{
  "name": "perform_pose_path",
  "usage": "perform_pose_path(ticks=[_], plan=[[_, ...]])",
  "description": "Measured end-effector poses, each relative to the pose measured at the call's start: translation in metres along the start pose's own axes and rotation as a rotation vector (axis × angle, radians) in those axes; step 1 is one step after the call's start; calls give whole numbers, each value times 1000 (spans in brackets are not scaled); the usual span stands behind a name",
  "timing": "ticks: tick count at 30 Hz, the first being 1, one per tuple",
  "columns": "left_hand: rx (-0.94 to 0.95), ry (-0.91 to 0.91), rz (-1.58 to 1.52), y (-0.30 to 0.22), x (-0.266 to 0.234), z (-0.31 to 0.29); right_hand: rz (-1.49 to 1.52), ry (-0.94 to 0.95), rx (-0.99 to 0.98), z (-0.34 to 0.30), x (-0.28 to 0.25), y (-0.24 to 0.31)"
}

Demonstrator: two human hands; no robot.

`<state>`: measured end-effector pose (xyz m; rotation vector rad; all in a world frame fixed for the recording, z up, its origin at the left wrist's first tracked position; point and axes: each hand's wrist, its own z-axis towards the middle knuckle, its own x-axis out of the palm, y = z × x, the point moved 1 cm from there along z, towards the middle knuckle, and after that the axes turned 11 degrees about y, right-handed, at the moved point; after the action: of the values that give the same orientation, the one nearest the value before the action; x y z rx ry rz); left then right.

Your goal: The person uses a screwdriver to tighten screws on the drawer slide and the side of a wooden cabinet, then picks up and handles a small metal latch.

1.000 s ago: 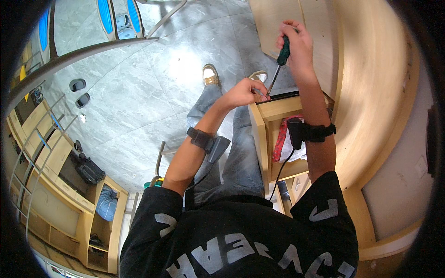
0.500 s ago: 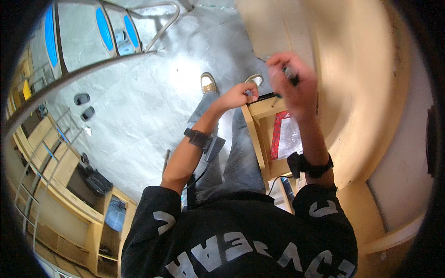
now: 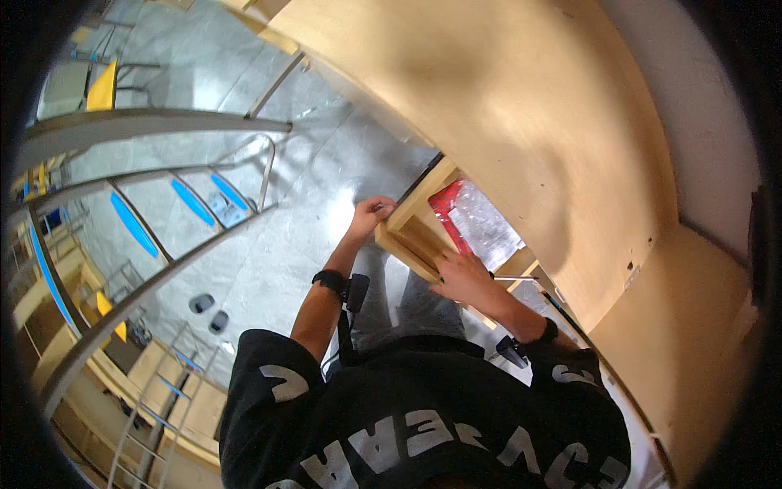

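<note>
An open wooden drawer [image 3: 415, 253] juts out from the cabinet, with a black strip [image 3: 421, 177] along its front. My left hand [image 3: 371, 217] is closed in a pinch at the drawer's near front corner; a small dark bit shows at its fingertips, too small to name. Over the drawer's near side wall lies my right hand [image 3: 471, 284], fingers bent on the wood. From under that hand sticks out a thin metal shaft [image 3: 516, 279], looking like a screwdriver's; the palm hides its handle. Inside the drawer sits a red-edged clear plastic packet [image 3: 481, 220].
A broad wooden panel [image 3: 505, 98] rises along the right. Left of me stands a metal ladder [image 3: 163, 265] with blue treads. Slippers [image 3: 209, 313] lie on the grey floor. Wooden furniture [image 3: 155, 367] lines the lower left.
My right hand has dropped from above the drawer front to the drawer's near side wall. My left hand stays at the front corner. The view has turned, bringing more of the ladder in.
</note>
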<state>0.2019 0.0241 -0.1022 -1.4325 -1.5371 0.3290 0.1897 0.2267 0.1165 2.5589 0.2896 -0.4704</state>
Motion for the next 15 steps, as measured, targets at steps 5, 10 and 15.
perform_pose_path(ticks=[5,10,15], plan=[[-10,-42,-21,9,-1,-6,-54,-87,175,5,95,-37],[-83,-16,4,1,-4,-10,-44,-208,202,21,117,-38],[-34,29,387,-6,-20,-7,-88,-146,182,14,97,-24]])
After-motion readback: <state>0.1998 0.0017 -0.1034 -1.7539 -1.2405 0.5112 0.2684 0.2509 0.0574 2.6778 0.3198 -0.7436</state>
